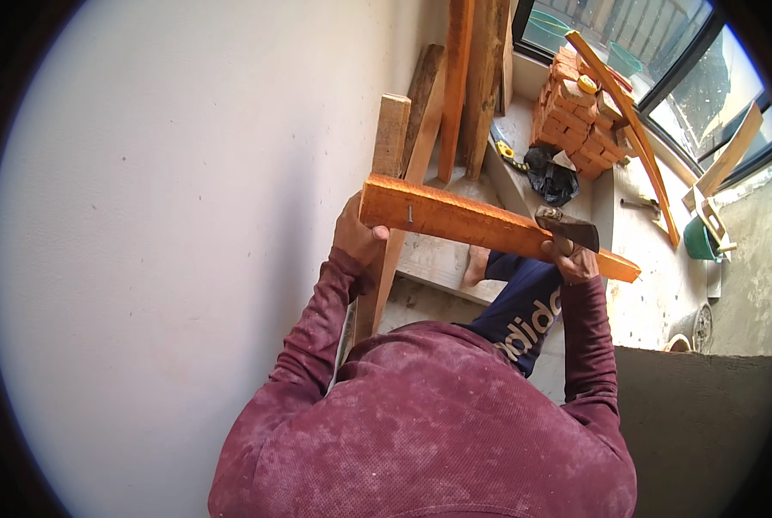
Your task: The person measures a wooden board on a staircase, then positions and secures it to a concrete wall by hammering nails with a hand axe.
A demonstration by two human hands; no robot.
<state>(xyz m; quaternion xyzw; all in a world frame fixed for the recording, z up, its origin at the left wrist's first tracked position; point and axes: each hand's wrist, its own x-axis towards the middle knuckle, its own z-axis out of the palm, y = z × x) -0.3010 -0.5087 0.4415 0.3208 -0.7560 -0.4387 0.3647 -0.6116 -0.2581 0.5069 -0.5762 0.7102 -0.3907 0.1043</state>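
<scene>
An orange-brown wooden board (464,219) lies across in front of me, its right end sloping down. My left hand (359,235) grips the board's left end, with the thumb on the near face. Close by that thumb a nail (409,213) stands out of the wood. Toward the other end, my right hand (576,262) is closed around a hatchet (567,228) with a dark, hammer-like head, and also supports the board. Most of the hatchet's handle is hidden. Under the left end stands an upright timber (392,270), partly covered by my hand and the board.
Several planks (483,86) lean in the corner by the white wall (170,216). Stacked bricks (567,116), a black plastic bag (552,177) and a yellow-handled saw (509,154) are beyond. A long curved-looking strip (632,129) and a green bucket (702,237) are at right.
</scene>
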